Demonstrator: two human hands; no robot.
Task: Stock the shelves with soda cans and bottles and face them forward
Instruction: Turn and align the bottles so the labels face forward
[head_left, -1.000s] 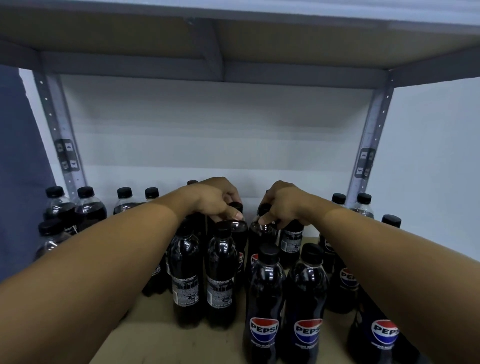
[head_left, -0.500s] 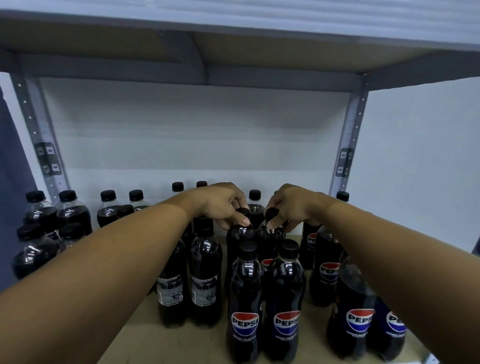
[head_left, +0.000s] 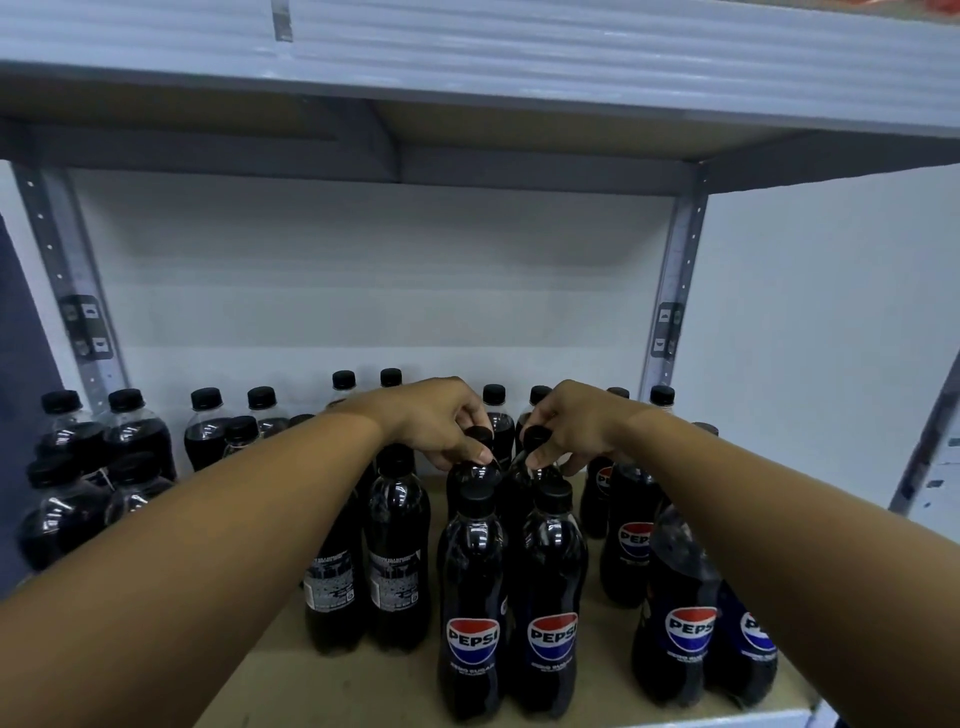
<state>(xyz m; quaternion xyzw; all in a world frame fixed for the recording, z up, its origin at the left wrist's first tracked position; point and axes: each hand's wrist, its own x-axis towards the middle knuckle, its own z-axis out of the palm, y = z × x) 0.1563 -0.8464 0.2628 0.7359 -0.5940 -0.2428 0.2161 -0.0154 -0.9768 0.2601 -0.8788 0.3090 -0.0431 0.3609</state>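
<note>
Left hand (head_left: 436, 426) and right hand (head_left: 569, 428), each grip pinching a black-capped dark plastic soda bottle (head_left: 470, 480) mid-frame, presumably twisting labels forward.

Both arms are reaching into the shelf (head_left: 363, 691). The left hand (head_left: 436, 421) is pinching the black cap of one dark bottle (head_left: 470, 475), and the right hand (head_left: 569, 423) is gripping the cap of the neighbouring bottle (head_left: 524, 499). Just in front, two Pepsi bottles (head_left: 472, 613) are standing upright, logos facing out. Beside them on the left, a pair (head_left: 395, 561) is showing its back labels.
</note>
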